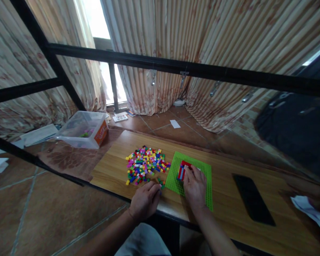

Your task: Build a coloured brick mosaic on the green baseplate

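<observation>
A green studded baseplate (202,170) lies on the wooden table (229,213). On it stands a small block of red and blue bricks (181,170). My right hand (194,186) rests on the plate with its fingertips pressed against that block. A pile of small coloured bricks (145,165) lies left of the plate. My left hand (146,200) sits at the pile's near edge, fingers curled with the tips touching loose bricks; what they hold, if anything, is hidden.
A black phone (252,199) lies flat on the table to the right. A clear plastic box (82,129) stands on the floor mat at the back left. Black frame bars (176,67) cross the view. Curtains hang behind.
</observation>
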The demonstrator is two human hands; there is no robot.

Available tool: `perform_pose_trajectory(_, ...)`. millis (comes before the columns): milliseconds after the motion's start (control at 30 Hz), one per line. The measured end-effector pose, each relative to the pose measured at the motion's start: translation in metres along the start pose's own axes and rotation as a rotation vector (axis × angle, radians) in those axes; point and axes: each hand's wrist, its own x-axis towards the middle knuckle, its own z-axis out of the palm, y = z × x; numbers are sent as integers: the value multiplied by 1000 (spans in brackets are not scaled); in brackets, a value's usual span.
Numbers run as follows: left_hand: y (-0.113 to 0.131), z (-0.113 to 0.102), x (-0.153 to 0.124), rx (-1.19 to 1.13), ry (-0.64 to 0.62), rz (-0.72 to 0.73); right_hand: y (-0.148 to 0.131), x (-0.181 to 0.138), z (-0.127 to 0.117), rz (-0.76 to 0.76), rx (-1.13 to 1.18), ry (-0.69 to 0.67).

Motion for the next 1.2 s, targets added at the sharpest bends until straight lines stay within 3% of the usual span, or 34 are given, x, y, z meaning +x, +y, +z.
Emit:
perform_pose_trajectory(733,0,1,0,30,8,-18,0,2,-11,-30,-44,-137)
perform_pose_trajectory(900,-1,1,0,9,19,-18,7,1,-5,58,179,-98)
perform_pose_trajectory(1033,-1,1,-1,37,17,-23,21,7,-3,262,497,-86)
perform_pose_trajectory(1100,0,1,-1,52,18,-24,28,12,-6,349,550,-79)
perform_pose_trajectory(1200,0,1,-1,52,26,-21,33,21,-10,324,520,-69)
